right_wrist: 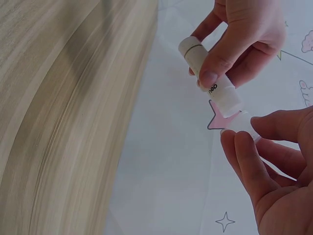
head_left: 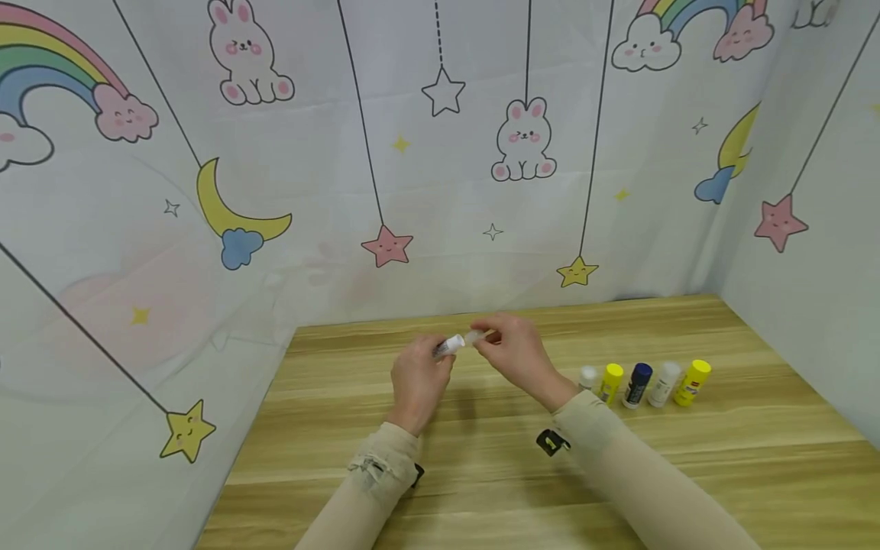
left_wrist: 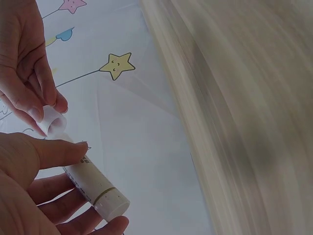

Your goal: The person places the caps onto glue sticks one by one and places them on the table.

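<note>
My left hand [head_left: 421, 376] grips a white glue stick [left_wrist: 93, 181] by its barrel, tilted, thumb along one side and fingers on the other. Its translucent white cap [right_wrist: 243, 125] is pinched between the thumb and fingertips of my right hand [head_left: 517, 353]. In the left wrist view the cap's hollow opening faces the glue stick's top end. Cap and barrel are close together in line; whether they touch I cannot tell. Both hands are raised over the far part of the wooden table [head_left: 344, 397].
To the right stands a row of several upright glue sticks, among them a yellow one [head_left: 692, 383], a white one [head_left: 664, 384] and one with a dark blue cap [head_left: 638, 385]. A patterned white curtain [head_left: 454, 191] hangs behind the table's far edge.
</note>
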Motion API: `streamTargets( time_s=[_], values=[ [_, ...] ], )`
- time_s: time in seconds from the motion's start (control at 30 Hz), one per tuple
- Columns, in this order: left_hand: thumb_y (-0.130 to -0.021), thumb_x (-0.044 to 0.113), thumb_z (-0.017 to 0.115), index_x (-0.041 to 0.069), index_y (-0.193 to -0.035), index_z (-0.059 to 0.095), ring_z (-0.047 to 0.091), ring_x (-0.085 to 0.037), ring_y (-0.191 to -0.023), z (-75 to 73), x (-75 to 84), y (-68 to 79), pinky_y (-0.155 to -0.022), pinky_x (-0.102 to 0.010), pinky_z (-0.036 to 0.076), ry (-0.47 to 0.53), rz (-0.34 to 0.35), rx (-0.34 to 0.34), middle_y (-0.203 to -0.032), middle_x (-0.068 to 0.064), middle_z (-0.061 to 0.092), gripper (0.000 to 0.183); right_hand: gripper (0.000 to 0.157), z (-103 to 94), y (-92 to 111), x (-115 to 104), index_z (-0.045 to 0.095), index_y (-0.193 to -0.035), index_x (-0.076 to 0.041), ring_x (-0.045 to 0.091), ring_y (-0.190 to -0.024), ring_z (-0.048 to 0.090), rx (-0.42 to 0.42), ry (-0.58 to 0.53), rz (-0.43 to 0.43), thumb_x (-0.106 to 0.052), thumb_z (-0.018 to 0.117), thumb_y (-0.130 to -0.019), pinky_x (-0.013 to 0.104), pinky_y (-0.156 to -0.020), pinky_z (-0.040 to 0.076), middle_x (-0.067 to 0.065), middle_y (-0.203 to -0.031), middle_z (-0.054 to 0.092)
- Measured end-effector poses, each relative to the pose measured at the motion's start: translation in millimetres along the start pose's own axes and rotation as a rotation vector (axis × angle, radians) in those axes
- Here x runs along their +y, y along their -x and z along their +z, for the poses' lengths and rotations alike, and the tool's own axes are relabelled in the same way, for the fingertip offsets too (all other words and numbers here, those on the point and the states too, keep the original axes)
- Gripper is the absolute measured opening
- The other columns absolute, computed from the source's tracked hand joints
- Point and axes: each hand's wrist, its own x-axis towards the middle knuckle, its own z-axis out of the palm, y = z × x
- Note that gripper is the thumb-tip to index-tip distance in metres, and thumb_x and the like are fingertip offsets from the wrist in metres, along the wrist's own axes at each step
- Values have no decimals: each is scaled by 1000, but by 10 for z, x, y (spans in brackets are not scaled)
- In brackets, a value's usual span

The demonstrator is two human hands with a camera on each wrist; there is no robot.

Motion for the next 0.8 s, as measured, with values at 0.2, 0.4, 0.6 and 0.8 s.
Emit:
streamTargets(
  time_s=[0.2, 0.4, 0.6, 0.8],
  values=[
    [-81, 14, 85, 9, -102, 78, 70, -20, -78, 12, 25, 12, -65, -38, 57, 2, -10, -28, -93, -5, 73, 23, 22, 15, -6, 0, 77, -111, -10, 14, -81, 72, -1, -1, 2, -9, 77, -89, 27, -64, 58, 4, -108, 72],
    [-82, 13, 85, 9, -102, 77, 70, -20, -78, 32, 39, 21, -64, -37, 57, 6, 0, -27, -94, -5, 73, 22, 21, 32, -6, 9, 77, -110, -9, 14, -80, 73, 11, -6, -8, -9, 77, -89, 27, -62, 58, 5, -107, 73],
    [-82, 13, 85, 9, -101, 77, 70, -20, -77, 41, 61, 33, -64, -37, 57, 23, 9, -24, -94, -5, 73, 21, 21, 47, 5, 16, 77, -111, -9, 14, -80, 73, 9, -7, -5, -9, 77, -89, 26, -61, 58, 6, -106, 73],
    [-83, 14, 84, 9, -100, 77, 69, -21, -75, 46, 77, 39, -63, -38, 57, 14, 25, -14, -92, -5, 72, 20, 21, 43, 11, 9, 77, -111, -9, 15, -80, 73, 9, -8, -1, -9, 77, -90, 26, -60, 57, 5, -105, 73]
  ],
)
